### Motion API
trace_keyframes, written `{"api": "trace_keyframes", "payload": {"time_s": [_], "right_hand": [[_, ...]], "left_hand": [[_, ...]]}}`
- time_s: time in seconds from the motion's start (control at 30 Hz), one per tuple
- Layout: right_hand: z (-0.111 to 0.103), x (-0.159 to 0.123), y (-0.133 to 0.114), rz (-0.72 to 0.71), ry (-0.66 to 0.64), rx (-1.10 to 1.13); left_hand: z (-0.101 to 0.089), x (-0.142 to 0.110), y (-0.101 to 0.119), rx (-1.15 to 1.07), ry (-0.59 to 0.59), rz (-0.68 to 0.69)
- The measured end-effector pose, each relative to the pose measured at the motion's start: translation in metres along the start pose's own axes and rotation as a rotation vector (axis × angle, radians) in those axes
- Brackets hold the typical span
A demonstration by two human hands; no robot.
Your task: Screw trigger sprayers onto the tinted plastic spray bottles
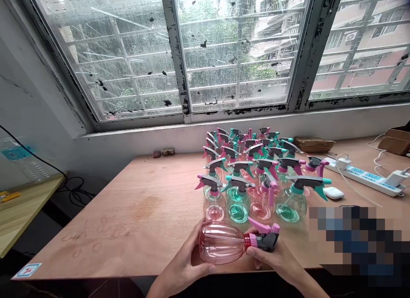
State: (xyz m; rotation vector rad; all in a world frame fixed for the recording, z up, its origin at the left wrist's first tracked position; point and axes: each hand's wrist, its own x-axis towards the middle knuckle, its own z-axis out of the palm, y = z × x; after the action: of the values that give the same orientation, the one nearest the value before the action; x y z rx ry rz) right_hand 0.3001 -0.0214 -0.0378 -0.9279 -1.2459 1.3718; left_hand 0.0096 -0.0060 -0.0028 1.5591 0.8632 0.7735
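Observation:
A clear pink spray bottle (222, 242) lies sideways in the air over the table's front edge, its black and pink trigger head pointing right. My left hand (188, 257) wraps round the base end of the bottle. My right hand (272, 257) grips it at the pink collar and trigger head, with some fingers hidden behind. Just beyond stand several upright spray bottles in rows, among them a pink one (214, 204), a green one (238, 204) and another green one (291, 204) at the right front.
The wooden table (128, 208) stretches to the left. At right are a white power strip (365, 176) with cables, a white case (333, 193) and a brown box (395, 140). Small blocks (164, 152) sit by the wall below the window. A blurred patch covers the lower right.

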Motion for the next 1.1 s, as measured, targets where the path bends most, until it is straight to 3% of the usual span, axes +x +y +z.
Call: {"api": "trace_keyframes", "payload": {"time_s": [0.33, 1.1], "right_hand": [[0.0004, 0.0004, -0.0014, 0.022, -0.014, 0.033], [0.0021, 0.0024, 0.0022, -0.007, -0.019, 0.018]], "left_hand": [[-0.0018, 0.0009, 0.0004, 0.062, -0.010, 0.041], [0.0005, 0.0023, 0.0027, -0.042, -0.005, -0.012]]}}
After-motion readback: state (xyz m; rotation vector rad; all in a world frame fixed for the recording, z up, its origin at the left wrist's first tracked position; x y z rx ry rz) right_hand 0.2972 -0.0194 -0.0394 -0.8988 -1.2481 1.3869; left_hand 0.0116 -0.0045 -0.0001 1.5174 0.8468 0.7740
